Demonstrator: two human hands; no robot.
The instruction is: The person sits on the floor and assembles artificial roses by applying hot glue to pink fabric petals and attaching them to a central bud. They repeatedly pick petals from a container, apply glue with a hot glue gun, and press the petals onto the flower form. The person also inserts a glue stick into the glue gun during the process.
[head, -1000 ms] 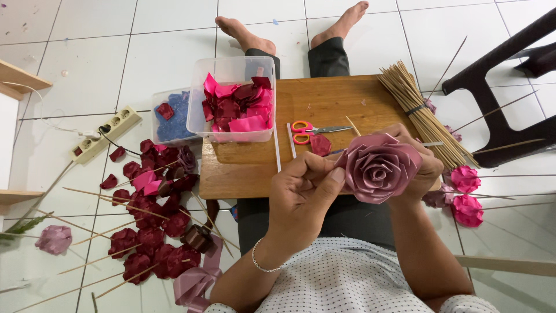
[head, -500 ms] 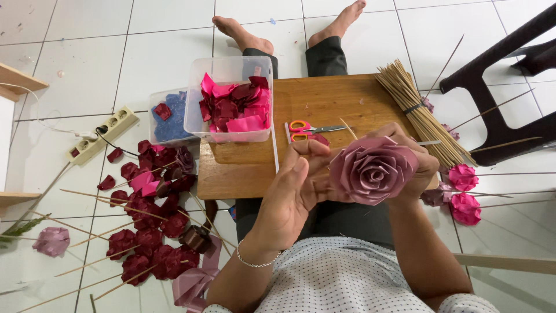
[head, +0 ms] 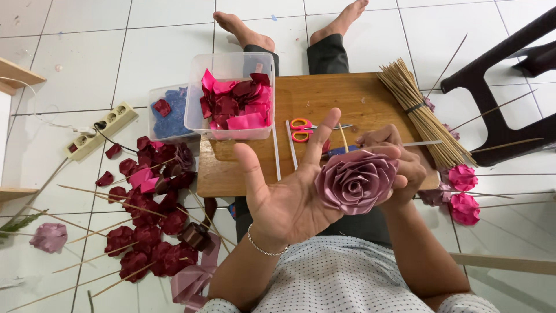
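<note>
White floor tiles [head: 145, 35] lie all around a seated person whose bare feet [head: 243, 26] point away from the camera, with a wooden board [head: 341, 95] across the legs serving as a worktop.

Above the near edge of that board a mauve ribbon rose [head: 354, 181] is held up facing the camera. The right hand [head: 399, 159] is wrapped behind and around its right side, fingers curled and gripping it. The left hand [head: 289, 185] is spread wide, palm up and fingers fanned, its palm edge touching the left side of the rose; a thin bracelet [head: 263, 248] circles the wrist.

On the board, just beyond the hands, lie orange-handled scissors [head: 304, 128] and a few loose sticks. At the board's far left corner stands a clear plastic tub [head: 231, 64] filled with pink and dark red ribbon pieces; a smaller tub [head: 159, 95] with blue pieces stands beside it on the floor. A banded bundle of bamboo skewers [head: 420, 113] lies slanted across the board's right end.

Left of the board, a heap of dark red roses on sticks [head: 145, 232] covers the floor, with a power strip [head: 101, 130] beyond it and a single mauve rose [head: 49, 236] well apart. Right of the board lie two bright pink roses [head: 463, 191], near the legs of a dark chair [head: 498, 122].
</note>
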